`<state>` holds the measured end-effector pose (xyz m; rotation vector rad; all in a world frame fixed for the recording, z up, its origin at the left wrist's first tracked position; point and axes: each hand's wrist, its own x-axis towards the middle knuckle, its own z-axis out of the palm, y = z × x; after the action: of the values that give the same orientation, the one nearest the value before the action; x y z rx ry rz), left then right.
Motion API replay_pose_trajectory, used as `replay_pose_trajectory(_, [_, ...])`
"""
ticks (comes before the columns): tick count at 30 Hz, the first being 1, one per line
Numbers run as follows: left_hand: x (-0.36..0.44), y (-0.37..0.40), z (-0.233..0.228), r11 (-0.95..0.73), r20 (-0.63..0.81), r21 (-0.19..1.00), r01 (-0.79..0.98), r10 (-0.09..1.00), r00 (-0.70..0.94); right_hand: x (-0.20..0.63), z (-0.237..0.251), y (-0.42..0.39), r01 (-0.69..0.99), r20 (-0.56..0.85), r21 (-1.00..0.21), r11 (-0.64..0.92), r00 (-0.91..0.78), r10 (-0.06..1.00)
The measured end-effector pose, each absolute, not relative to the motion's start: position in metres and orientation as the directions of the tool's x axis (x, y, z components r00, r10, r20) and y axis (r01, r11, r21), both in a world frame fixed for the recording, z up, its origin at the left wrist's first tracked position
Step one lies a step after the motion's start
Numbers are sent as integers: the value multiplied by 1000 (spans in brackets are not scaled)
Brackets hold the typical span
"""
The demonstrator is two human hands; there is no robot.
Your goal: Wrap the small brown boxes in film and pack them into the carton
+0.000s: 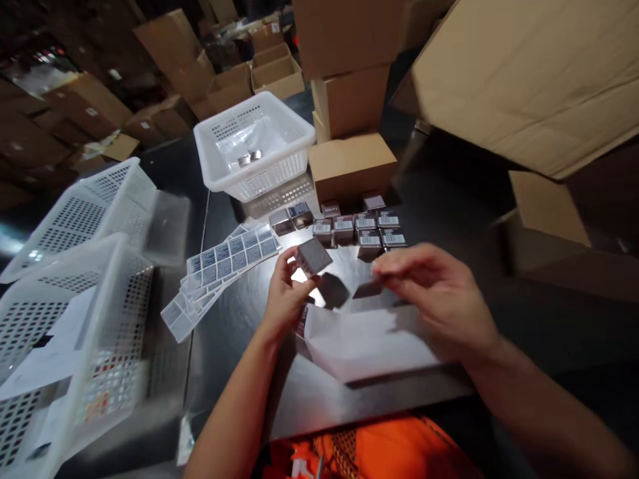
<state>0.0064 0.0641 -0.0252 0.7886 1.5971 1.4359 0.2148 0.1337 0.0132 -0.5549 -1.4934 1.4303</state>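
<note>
A small grey box (313, 256) sits tilted between the fingertips of the left hand (285, 293), thumb and fingers clamped on its lower edges, above a dark metal table (234, 319). Its printing is too blurred to read. Just right of those fingers, the right hand (439, 293) is smeared by motion; its fingers are drawn together, and whether they pinch anything cannot be told. A dark shape (367, 290) lies just under the right fingertips, and another dark shape (333, 290) lies between the two hands, but whether these are boxes or reflections is unclear.

Below both sets of fingers lies a white sheet of paper (369, 346), partly covered by the right hand. Beyond the fingertips stands a cluster of small labelled boxes (357, 229), the labels unreadable. To the left of the left fingers lie fanned label sheets (224, 269). Farther beyond, a white basket (254, 143) holds something shiny that is hard to identify, beside a brown carton (352, 166). Far left, two more white baskets (74, 299) are cut off by the frame edge
</note>
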Motion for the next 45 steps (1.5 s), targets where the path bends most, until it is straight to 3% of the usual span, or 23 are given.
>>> replay_pose_trajectory(2, [16, 60, -27, 128, -171, 982, -138, 912, -372, 217, 12, 143, -188, 94, -982, 1, -488, 867])
replay_pose_trajectory(4, [23, 55, -30, 108, -153, 981, -164, 942, -299, 216, 12, 147, -138, -35, -981, -135, -561, 827])
replay_pose_trajectory(9, [26, 48, -38, 95, -110, 991, -97, 979, -169, 212, 13, 137, -162, -109, -954, -252, -596, 795])
replay_pose_trajectory(17, [22, 45, -36, 85, -72, 992, 94, 989, -129, 211, 13, 133, -82, -114, -978, -193, -563, 818])
replay_pose_trajectory(32, [27, 46, -29, 95, -72, 985, 142, 984, -160, 208, 12, 131, -60, -98, -986, -153, -528, 844])
replay_pose_trajectory(39, [27, 45, -26, 125, -93, 978, 167, 978, -186, 208, 5, 131, -28, -33, -998, -51, -460, 887])
replay_pose_trajectory(42, [32, 39, -25, 176, -160, 978, 115, 978, -134, 213, 3, 137, 39, -64, -998, -51, -560, 826])
replay_pose_trajectory(45, [42, 34, -25, 255, -244, 965, 58, 959, -145, 229, 8, 143, 119, -119, -992, -42, -766, 632])
